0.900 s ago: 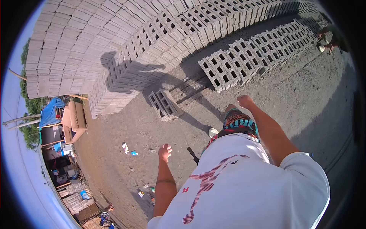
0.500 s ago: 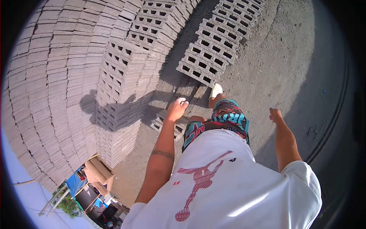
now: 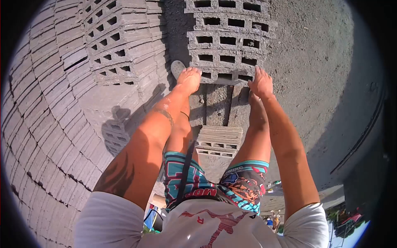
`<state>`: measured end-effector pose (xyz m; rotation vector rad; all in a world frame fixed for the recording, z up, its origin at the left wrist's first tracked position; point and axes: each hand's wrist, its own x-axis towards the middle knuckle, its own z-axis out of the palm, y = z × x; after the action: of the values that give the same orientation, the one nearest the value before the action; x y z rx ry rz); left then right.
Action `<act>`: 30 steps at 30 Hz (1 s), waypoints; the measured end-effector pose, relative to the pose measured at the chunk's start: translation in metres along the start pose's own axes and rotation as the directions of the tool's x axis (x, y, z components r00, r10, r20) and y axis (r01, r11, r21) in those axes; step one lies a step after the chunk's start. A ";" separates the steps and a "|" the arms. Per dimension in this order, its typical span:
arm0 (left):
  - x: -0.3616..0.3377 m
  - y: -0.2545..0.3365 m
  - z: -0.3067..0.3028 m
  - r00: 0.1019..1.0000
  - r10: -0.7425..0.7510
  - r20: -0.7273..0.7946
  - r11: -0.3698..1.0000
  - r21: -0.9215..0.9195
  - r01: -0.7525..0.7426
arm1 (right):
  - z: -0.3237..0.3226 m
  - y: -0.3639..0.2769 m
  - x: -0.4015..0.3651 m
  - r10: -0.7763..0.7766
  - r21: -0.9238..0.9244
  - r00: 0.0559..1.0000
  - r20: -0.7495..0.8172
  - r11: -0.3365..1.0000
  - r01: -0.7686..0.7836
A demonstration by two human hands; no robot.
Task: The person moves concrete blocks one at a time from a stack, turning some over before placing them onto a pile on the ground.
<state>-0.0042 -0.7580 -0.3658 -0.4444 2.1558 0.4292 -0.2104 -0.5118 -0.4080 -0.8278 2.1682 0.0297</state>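
Both my hands are at the near end of a row of grey hollow concrete blocks. My left hand (image 3: 190,79) is closed on the left end of the nearest concrete block (image 3: 234,77). My right hand (image 3: 261,83) presses its right end, the fingers pointing forward along the side. The block's cells face up, and it still lies against the row of blocks (image 3: 225,31) behind it. Parts of both ends are hidden by my fingers.
A tall stack of concrete blocks (image 3: 45,124) rises at the left, with a lower stepped pile (image 3: 109,39) beside the row. Boards (image 3: 217,105) lie on the ground below the row. More blocks (image 3: 219,138) sit between my legs. Gravel ground (image 3: 310,62) extends to the right.
My hands have come forward from apart at my sides to the two ends of the nearest block. I have stepped up, and my legs now straddle the boards at the row's near end.
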 end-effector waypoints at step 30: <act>0.110 0.002 0.073 0.957 0.182 -0.227 0.970 0.204 -0.136 | 0.055 0.003 0.080 -0.398 -0.324 0.893 0.209 0.834 0.447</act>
<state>-0.0160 -0.7411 -0.4965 -0.2267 2.4564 0.2678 -0.2125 -0.5384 -0.5018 -1.4677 1.8308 0.2635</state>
